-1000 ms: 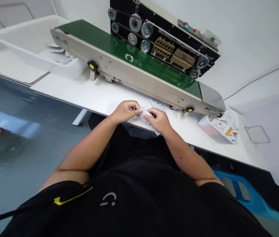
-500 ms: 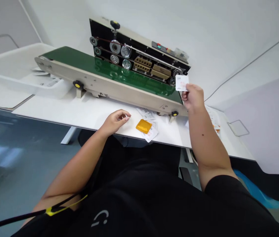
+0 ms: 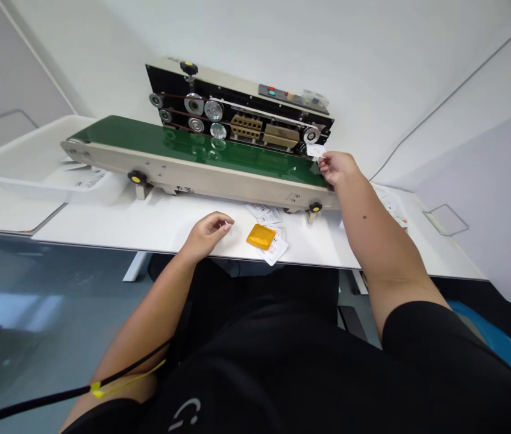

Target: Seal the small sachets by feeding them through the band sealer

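Observation:
My right hand (image 3: pixel 337 167) pinches a small white sachet (image 3: pixel 315 150) at the right end of the green conveyor belt (image 3: pixel 201 150), beside the black sealing head (image 3: pixel 241 117) of the band sealer. My left hand (image 3: pixel 205 232) rests on the white table (image 3: pixel 147 220) near its front edge, fingers loosely curled, nothing seen in them. Just right of that hand an orange packet (image 3: pixel 261 236) lies on a few white sachets (image 3: pixel 278 247).
A white tray (image 3: pixel 25 169) with several sachets stands under the belt's left end. More sachets (image 3: pixel 391 205) lie on the table to the right, behind my right arm. A blue object (image 3: pixel 504 349) shows below the table at the right.
One second ago both hands held a sachet at the table edge. My right hand has since carried it up and lowered it to the belt's right end; my left hand stayed on the table.

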A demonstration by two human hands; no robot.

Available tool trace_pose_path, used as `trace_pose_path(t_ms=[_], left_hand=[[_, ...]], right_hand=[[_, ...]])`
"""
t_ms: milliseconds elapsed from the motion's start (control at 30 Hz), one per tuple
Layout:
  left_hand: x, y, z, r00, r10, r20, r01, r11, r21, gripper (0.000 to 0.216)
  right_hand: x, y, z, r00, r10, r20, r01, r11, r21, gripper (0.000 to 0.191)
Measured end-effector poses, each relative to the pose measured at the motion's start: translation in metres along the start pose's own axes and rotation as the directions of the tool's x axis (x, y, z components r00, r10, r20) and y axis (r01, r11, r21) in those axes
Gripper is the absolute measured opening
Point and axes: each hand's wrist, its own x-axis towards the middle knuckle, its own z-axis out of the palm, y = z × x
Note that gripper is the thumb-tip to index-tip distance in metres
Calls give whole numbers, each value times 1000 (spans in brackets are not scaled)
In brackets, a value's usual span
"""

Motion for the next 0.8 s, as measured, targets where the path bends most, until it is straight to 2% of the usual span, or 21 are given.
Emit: trace_pose_path(t_ms=[67, 167, 233, 267, 300, 367, 400, 433, 533, 600, 700, 800], left_hand=[[0, 1, 0, 1000, 5, -1, -5, 1000, 9, 28], [0, 2, 0, 1000, 12, 7, -12, 1000, 26, 28], [0, 3, -1, 1000, 25, 14, -25, 999, 46, 29], [0, 3, -1, 999, 36, 21, -37, 997, 66, 30], [0, 4, -1, 998, 50, 34, -53, 994, 96, 30], [0, 5, 0, 991, 90, 94, -107, 975, 192, 33], [0, 6, 3, 983, 113, 145, -148, 955, 257, 36], [-1, 7, 6, 969, 134, 207, -197, 924, 327, 41], [-5, 8, 18, 895, 160, 417, -373, 782, 500, 73], [-7, 6, 26, 840, 157, 520, -472, 683, 557, 87], [-10, 2, 33, 794, 147, 590, -549, 590, 592, 91], [-11, 0, 33, 790, 142, 596, -557, 573, 602, 89]], right_hand=[[4, 1, 6, 1000, -15, 23, 16, 999, -28, 25], [3, 1, 13, 999, -34, -7, 33, 992, -122, 19], [-7, 1, 16, 980, -190, -55, 172, 956, -237, 16], [-16, 2, 16, 944, -321, -81, 284, 911, -300, 16], [-27, 6, 16, 878, -467, -103, 404, 840, -363, 16], [-57, 20, 17, 695, -712, -103, 599, 651, -466, 17], [-75, 32, 19, 615, -786, -66, 660, 559, -502, 19], [-94, 47, 21, 567, -824, -13, 703, 492, -513, 21], [-151, 102, 30, 596, -746, 297, 767, 420, -484, 25], [-179, 138, 34, 592, -642, 486, 798, 383, -465, 30], [-199, 175, 35, 567, -551, 612, 822, 331, -463, 45], [-201, 189, 28, 603, -449, 659, 797, 307, -520, 65]])
